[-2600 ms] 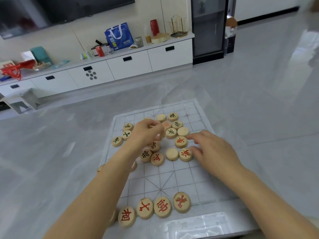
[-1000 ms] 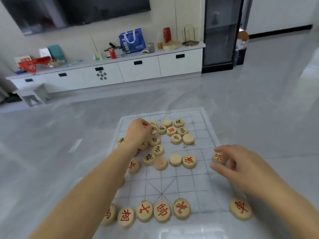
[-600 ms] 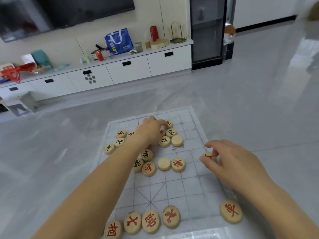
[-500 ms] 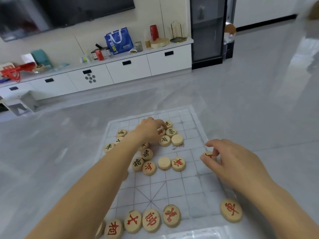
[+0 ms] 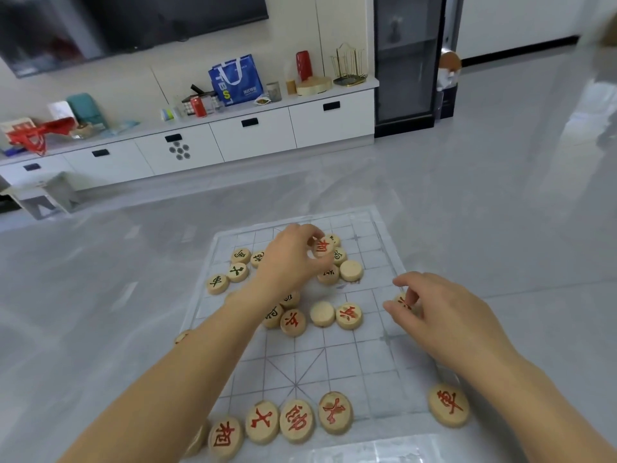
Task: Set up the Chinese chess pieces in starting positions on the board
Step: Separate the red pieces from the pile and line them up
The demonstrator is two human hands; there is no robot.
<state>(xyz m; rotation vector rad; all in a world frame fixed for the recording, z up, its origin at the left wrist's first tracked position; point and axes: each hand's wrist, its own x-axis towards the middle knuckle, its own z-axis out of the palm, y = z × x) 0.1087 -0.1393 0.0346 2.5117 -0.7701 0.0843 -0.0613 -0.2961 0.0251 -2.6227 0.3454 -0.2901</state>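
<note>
Left hand [image 5: 290, 259] pinches a red-marked piece [image 5: 322, 247] between thumb and forefinger, other fingers curled. The piece is tilted up just above the far part of the pile [image 5: 292, 322]. Half a second ago those fingers were down in the heap with no face showing. Now the piece is clear of it, so the pick is done and a placement comes next. Its character is too small to read for sure, so its spot is unknown.

The pile sits in the middle of the board [image 5: 334, 362], a see-through sheet flat on the grey floor [image 5: 133, 295]. Black-marked pieces are on its left edge, with two blank backs and two red faces nearer the person. Still mixed, plenty left to sort.

The near row [image 5: 296, 421] has four red pieces side by side around the palace centre, and a fifth is half hidden behind the left forearm. The row is then bare as far as the red chariot [image 5: 448, 408] at the right corner, which was not there 2.6 seconds ago.

Right hand [image 5: 434, 315] grips a second red piece [image 5: 402, 300] with thumb and fingertips, low over the board's right side, about where it was half a second ago. Can't tell if it touches the sheet. It is probably a soldier headed for its line. Red looks roughly a third set, black not begun.
</note>
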